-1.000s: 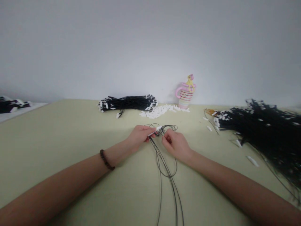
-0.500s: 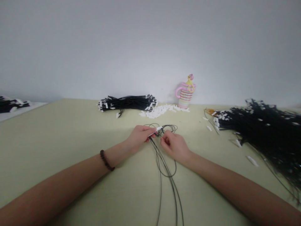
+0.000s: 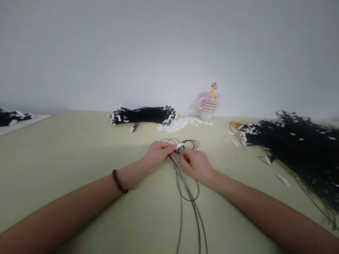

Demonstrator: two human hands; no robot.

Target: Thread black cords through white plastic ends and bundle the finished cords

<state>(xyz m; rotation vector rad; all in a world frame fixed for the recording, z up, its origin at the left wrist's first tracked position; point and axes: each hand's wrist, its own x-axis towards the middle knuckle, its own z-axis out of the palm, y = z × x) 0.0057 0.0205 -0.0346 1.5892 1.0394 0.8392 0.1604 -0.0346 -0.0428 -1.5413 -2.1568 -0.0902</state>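
The white piece (image 3: 180, 145) and black cords (image 3: 193, 200) are pinched in the left hand (image 3: 159, 151) over the bench (image 3: 92, 151); the right hand (image 3: 197, 164) is curled just beside (its hold cannot be determined). These cords appear unfinished, long ends loose; the bundle (image 3: 143, 115) behind appears complete.

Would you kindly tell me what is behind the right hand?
Loops of dark wire show just beyond the right hand, with a striped cup farther back near the wall. What the hand itself covers cannot be seen.
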